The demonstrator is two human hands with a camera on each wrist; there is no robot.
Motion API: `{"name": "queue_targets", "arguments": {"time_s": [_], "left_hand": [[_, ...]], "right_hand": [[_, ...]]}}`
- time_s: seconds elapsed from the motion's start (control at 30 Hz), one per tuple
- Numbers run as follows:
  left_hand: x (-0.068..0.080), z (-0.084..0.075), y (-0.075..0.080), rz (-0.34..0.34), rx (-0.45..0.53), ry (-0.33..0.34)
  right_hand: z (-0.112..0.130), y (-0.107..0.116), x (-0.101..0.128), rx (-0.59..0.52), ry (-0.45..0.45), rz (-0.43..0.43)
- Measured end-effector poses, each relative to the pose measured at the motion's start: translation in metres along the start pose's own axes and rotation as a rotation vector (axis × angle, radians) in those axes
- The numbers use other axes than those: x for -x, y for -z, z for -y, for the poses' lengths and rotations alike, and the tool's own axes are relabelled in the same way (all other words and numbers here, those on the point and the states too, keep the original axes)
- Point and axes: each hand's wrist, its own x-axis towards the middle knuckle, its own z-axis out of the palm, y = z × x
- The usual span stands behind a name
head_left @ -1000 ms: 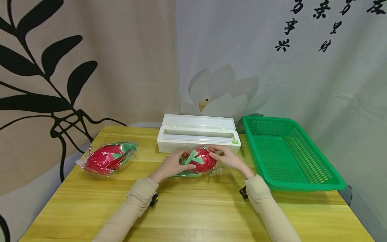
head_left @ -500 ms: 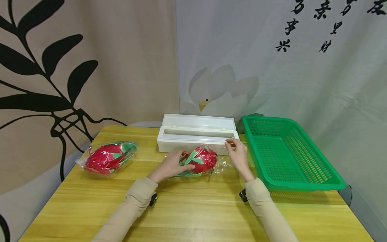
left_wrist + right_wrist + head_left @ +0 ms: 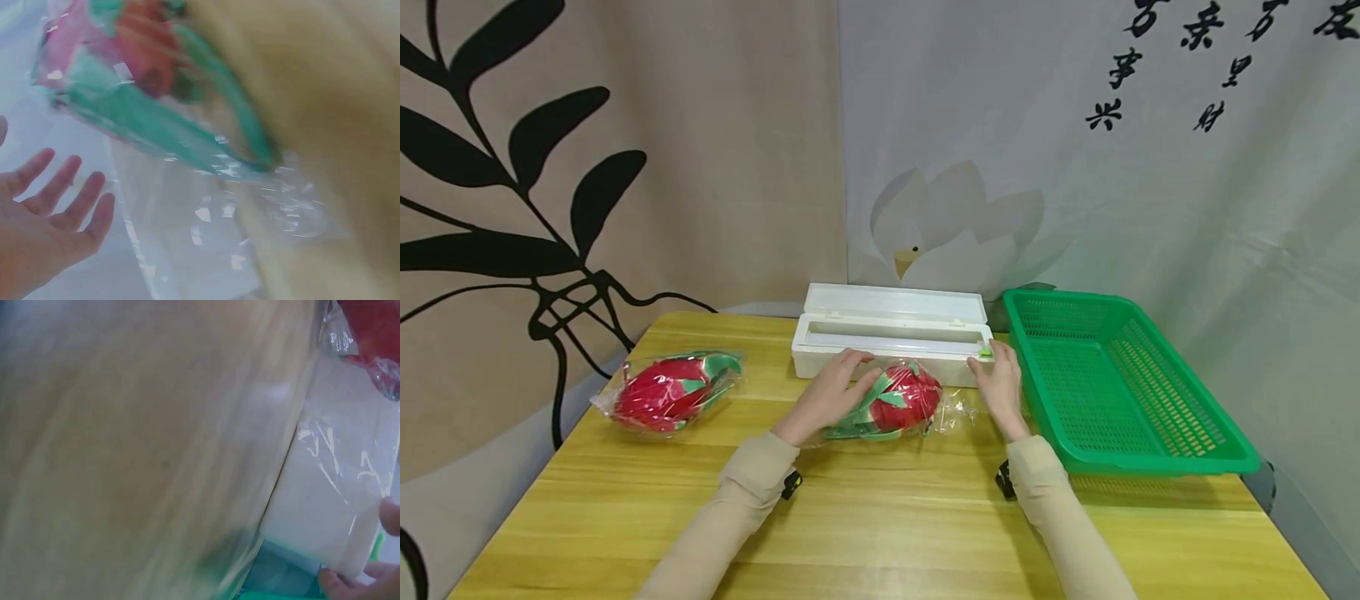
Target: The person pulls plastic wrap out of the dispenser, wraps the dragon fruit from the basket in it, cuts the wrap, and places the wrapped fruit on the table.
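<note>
At mid-table, the half-wrapped dragon fruit (image 3: 901, 401) sits just in front of the white wrap dispenser (image 3: 891, 342), film still running from the box over it. My left hand (image 3: 830, 393) lies flat, fingers straight and spread, on the film at the fruit's left side and near the dispenser's front wall; reads as a hold-down so the sheet stays taut. My right hand (image 3: 999, 382) is at the dispenser's right end, fingertips on the green slide cutter (image 3: 986, 353). Can't tell whether it pinches the tab or just rests on it; the right wrist view is blurred. Lid is open, so the cutter rail is exposed. Second dragon fruit (image 3: 668, 392), fully wrapped, sits well apart at left. Green basket (image 3: 1180, 457) sits beside the dispenser on the right.
</note>
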Motion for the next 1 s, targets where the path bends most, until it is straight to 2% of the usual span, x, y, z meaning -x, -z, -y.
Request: {"name": "queue_targets", "arguments": {"time_s": [0.1, 0.2, 0.57, 0.7, 0.83, 1.0], "left_hand": [[-0.009, -0.012, 0.004, -0.032, -0.012, -0.053], [-0.019, -0.024, 0.005, -0.019, -0.024, -0.109], [-0.069, -0.069, 0.004, 0.163, -0.125, -0.291], [-0.088, -0.085, 0.0, 0.214, -0.206, -0.358], [-0.103, -0.096, -0.01, 0.248, -0.337, -0.414], [-0.117, -0.108, -0.02, 0.297, -0.471, -0.386]], "right_hand": [[-0.002, 0.002, -0.001, 0.01, 0.006, 0.011], [-0.003, 0.003, -0.002, 0.022, 0.002, 0.027], [-0.003, 0.005, -0.003, 0.049, 0.049, 0.016], [-0.004, 0.004, -0.004, 0.064, 0.083, 0.003], [-0.005, 0.004, -0.004, 0.066, 0.08, -0.003], [-0.006, 0.005, -0.003, 0.062, 0.058, 0.012]]}}
